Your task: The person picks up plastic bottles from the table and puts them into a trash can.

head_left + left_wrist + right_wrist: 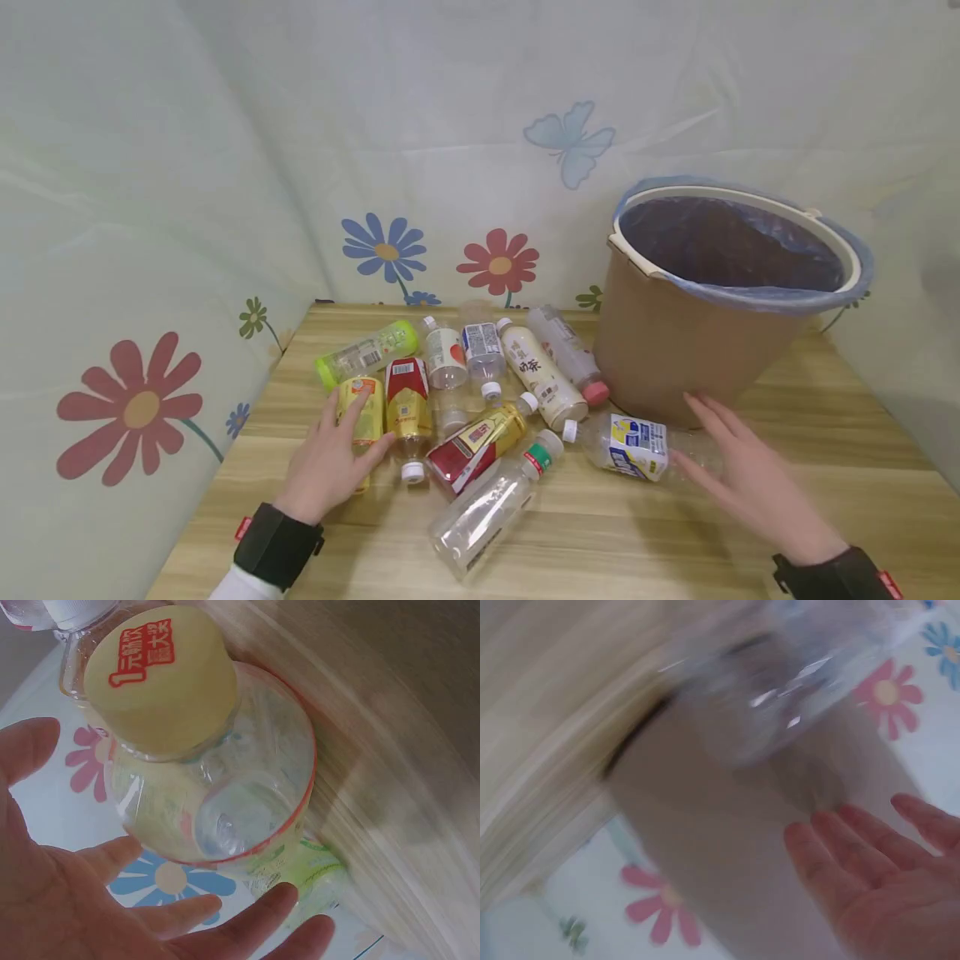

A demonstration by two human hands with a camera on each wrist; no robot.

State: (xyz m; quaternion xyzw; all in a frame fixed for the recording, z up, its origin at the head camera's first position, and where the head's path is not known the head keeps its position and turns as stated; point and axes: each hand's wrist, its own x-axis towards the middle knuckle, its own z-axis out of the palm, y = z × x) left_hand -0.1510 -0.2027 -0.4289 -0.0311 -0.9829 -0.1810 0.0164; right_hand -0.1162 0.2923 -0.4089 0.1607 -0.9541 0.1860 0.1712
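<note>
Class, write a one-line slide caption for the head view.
Two open hands, left and right, reach over empty bottles lying on a wooden table beside a lined brown bin.

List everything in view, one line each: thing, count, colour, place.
Plastic bottles: about ten, clear with mixed labels, lying clustered on the table.
Yellow-label bottle: one, under the left hand.
White-and-blue-label bottle: one, clear, beside the bin.
Bin: one, brown with a blue liner, right rear of the table.
Table: one, light wood.
Flowered cloth: pale, behind and beside the table.
Left hand: resting on the yellow-label bottle.
Right hand: fingers straight, at the white-and-blue-label bottle.
</note>
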